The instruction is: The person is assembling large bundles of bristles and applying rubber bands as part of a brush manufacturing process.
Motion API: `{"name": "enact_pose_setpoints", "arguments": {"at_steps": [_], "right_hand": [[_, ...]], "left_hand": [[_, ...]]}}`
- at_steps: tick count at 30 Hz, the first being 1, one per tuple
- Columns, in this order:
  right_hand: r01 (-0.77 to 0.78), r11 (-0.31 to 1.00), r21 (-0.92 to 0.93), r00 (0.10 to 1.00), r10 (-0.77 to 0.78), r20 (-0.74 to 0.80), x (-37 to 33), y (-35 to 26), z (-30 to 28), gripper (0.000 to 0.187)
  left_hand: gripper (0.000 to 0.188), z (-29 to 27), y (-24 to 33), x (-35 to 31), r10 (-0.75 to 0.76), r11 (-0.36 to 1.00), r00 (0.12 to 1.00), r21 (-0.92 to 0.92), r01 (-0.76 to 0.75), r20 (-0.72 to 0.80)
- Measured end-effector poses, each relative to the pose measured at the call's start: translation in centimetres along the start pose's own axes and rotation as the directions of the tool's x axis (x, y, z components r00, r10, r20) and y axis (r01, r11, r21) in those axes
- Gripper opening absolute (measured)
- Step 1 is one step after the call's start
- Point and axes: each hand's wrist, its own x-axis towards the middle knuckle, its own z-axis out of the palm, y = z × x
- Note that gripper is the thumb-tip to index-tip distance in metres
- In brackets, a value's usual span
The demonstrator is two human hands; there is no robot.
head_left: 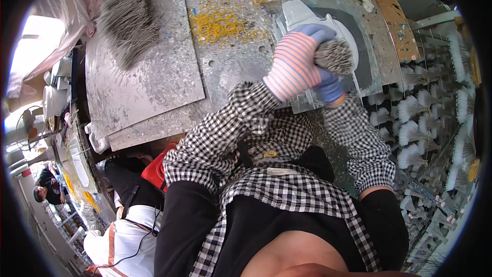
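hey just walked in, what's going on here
A person's gloved left hand grips a grey bristly bundle, and the gloved right hand, partly hidden, is close against it. They are working at a dark sheet smeared with white. Yellow rings lie scattered to the left, with a pile of grey strands farther left.

The left hand (292,64), in a striped glove with blue fingers, and the right hand (329,88), in a bluish glove, together grasp a bundle of thin grey strands (335,57). Under them is a dark board (365,56), which carries white paste (297,13). To the left lie many yellow rings (218,26) (they resemble small rubber bands). Farther left, a heap of similar strands (130,20) rests on a stained grey panel (154,90). At the right, pale fan-shaped bunches (412,125) are arranged in rows.
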Motion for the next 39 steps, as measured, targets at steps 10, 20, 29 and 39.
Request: {"name": "enact_pose_setpoints", "arguments": {"at_steps": [10, 20, 29, 39], "right_hand": [[0.245, 0.968, 0.050, 0.949, -0.251, 0.191, 10.2, -8.7, 0.1, 0.034], [0.412, 0.797, -0.441, 0.899, -0.279, 0.337, 18.4, -8.1, 7.7, 0.020], [0.362, 0.912, -0.191, 0.926, -0.329, 0.185, 18.2, -7.0, 6.4, 0.018], [0.337, 0.893, -0.297, 0.939, -0.298, 0.170, 18.6, -7.2, 6.0, 0.022]], "left_hand": [[0.031, -11.9, 0.4, -5.6, -0.289, 0.732, 0.914, 0.681, 0.021, 0.284], [0.021, -13.5, -0.6, -7.1, -0.589, 0.526, 0.689, 0.848, -0.068, 0.421], [0.019, -18.3, 1.0, -7.5, -0.520, 0.852, 0.814, -0.099, 0.513, -0.258], [0.021, -17.4, 2.4, -9.0, -0.659, 0.752, 0.704, -0.215, 0.623, -0.265]]}}
